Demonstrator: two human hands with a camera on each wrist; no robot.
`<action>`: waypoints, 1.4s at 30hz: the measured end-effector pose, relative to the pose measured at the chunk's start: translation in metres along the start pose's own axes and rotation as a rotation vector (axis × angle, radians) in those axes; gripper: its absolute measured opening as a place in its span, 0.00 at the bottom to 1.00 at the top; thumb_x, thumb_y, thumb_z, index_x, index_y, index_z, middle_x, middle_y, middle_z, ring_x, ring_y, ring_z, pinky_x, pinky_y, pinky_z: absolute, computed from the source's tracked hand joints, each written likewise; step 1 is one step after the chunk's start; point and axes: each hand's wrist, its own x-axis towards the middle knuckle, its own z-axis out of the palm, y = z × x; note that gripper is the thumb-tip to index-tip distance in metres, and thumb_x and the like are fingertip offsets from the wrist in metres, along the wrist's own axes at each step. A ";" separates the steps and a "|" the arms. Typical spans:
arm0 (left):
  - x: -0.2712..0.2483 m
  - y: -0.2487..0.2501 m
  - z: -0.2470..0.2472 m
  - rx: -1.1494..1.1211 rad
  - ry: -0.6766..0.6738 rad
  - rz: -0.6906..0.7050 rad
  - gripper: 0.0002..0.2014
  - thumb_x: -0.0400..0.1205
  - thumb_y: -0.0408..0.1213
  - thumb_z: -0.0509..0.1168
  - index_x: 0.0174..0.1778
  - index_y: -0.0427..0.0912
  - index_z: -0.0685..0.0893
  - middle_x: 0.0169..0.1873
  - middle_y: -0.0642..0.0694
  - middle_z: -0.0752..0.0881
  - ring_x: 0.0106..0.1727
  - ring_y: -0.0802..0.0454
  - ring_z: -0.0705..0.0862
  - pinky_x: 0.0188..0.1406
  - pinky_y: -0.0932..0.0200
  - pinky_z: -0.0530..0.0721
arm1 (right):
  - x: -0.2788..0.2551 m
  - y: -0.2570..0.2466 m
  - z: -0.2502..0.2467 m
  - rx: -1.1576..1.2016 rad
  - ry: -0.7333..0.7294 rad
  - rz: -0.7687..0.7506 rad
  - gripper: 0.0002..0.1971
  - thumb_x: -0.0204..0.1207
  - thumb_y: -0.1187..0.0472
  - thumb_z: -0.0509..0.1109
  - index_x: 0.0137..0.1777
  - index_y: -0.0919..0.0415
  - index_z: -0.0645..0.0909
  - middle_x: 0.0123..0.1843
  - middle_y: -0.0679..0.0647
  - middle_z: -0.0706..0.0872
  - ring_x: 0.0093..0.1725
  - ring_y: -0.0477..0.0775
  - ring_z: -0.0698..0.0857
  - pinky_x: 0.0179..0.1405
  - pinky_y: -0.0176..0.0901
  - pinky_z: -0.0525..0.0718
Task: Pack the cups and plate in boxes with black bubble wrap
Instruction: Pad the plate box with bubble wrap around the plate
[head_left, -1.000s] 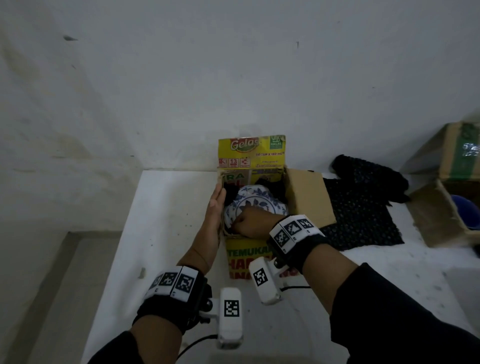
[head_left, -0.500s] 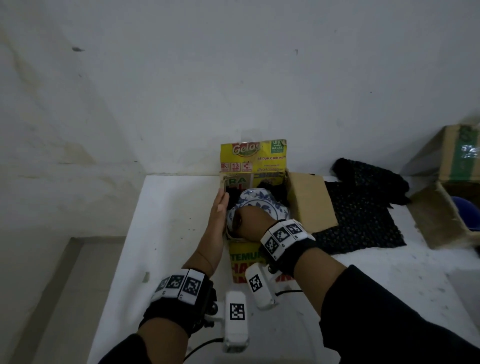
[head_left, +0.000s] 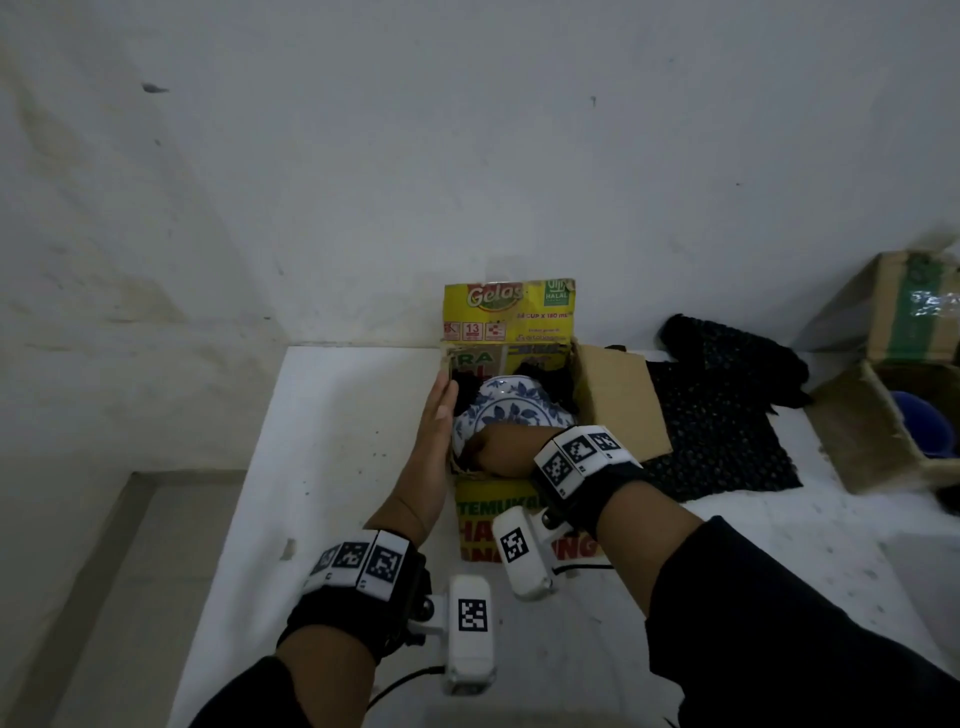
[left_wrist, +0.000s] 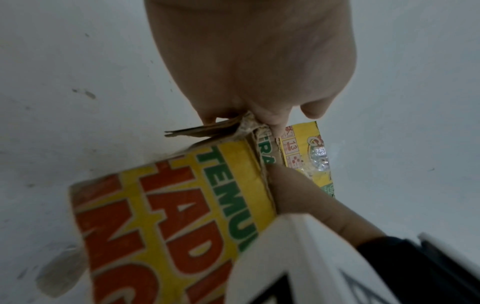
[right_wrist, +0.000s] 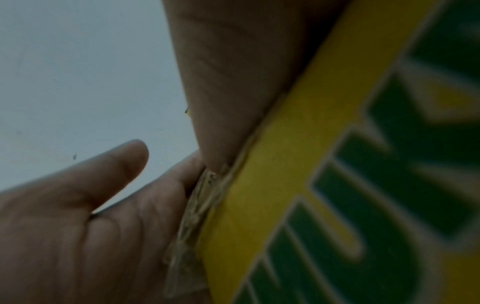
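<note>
The plate (head_left: 511, 410) sits tilted inside the yellow box (head_left: 509, 317), on black wrap (head_left: 467, 387) that shows only in slivers. The left hand (head_left: 434, 441) lies flat, fingers straight, against the box's left wall. The right hand (head_left: 501, 449) reaches in; its fingers are hidden below the plate, so its grip cannot be told.

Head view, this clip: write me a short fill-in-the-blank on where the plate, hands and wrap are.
1. The plate lies inside the yellow ____.
2. The ____ hand lies flat against the outside of the box.
3. The right hand reaches into the box from its ____ side.
4. The black bubble wrap on the table lies to the ____ of the box.

Missing words: box; left; near; right
</note>
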 end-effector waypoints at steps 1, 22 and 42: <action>0.000 0.001 0.000 0.002 0.000 0.004 0.20 0.79 0.62 0.47 0.68 0.72 0.60 0.81 0.58 0.55 0.81 0.61 0.54 0.82 0.50 0.56 | 0.000 0.003 -0.002 0.035 0.025 -0.002 0.19 0.86 0.62 0.52 0.69 0.71 0.76 0.67 0.69 0.79 0.50 0.59 0.78 0.41 0.43 0.75; 0.015 0.084 0.176 0.936 -0.165 0.365 0.28 0.78 0.48 0.58 0.75 0.43 0.70 0.78 0.45 0.64 0.82 0.48 0.54 0.78 0.57 0.52 | -0.165 0.181 -0.041 0.413 0.940 0.013 0.11 0.73 0.71 0.64 0.49 0.59 0.84 0.50 0.54 0.83 0.45 0.52 0.81 0.55 0.43 0.79; 0.132 -0.015 0.306 1.361 -0.238 0.164 0.31 0.79 0.39 0.63 0.78 0.46 0.62 0.82 0.45 0.53 0.80 0.43 0.58 0.70 0.43 0.70 | -0.098 0.342 -0.049 0.166 0.758 0.332 0.36 0.71 0.63 0.67 0.78 0.63 0.57 0.75 0.63 0.68 0.72 0.66 0.68 0.65 0.57 0.74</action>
